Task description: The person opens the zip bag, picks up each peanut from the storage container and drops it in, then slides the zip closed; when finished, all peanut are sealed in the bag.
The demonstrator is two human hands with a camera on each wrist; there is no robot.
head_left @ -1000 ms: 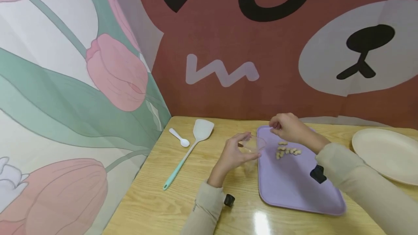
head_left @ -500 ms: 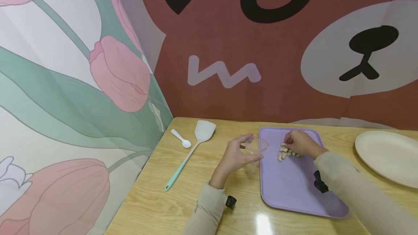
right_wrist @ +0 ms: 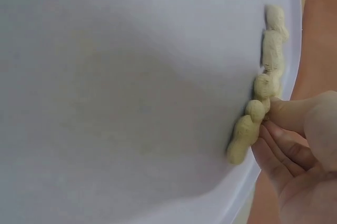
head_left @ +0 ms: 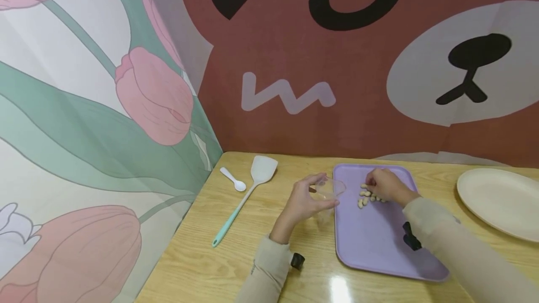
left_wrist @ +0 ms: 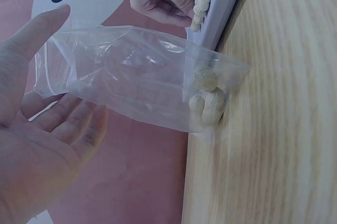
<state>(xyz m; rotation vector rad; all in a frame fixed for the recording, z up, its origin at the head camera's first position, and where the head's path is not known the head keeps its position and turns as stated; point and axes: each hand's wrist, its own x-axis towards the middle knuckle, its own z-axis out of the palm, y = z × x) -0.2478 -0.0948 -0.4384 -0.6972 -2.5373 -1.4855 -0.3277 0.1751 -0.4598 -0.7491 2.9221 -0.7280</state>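
Note:
The left hand (head_left: 304, 200) holds a clear plastic bag (head_left: 330, 187) by its mouth, thumb and fingers spread apart, just left of the purple tray (head_left: 370, 247). In the left wrist view several peanuts (left_wrist: 211, 105) lie at the bottom of the bag (left_wrist: 131, 66), by the wooden table. At the tray's back part the right hand (head_left: 388, 185) reaches into a small group of peanuts (head_left: 363, 200). Its thumb and fingertips pinch at a peanut in the right wrist view, partly hidden by the hand (right_wrist: 300, 150), with other peanuts (right_wrist: 274, 50) alongside.
A white spatula (head_left: 264, 169) with a green handle and a small white spoon (head_left: 239, 185) lie on the wooden table (head_left: 189, 256) at the left. A cream oval plate (head_left: 505, 200) stands right of the tray. Printed cloths hang behind and at the left.
The right hand has come from the tray's back left corner to the peanuts, its fingertips now down among them. The left hand keeps hold of the bag in nearly the same place.

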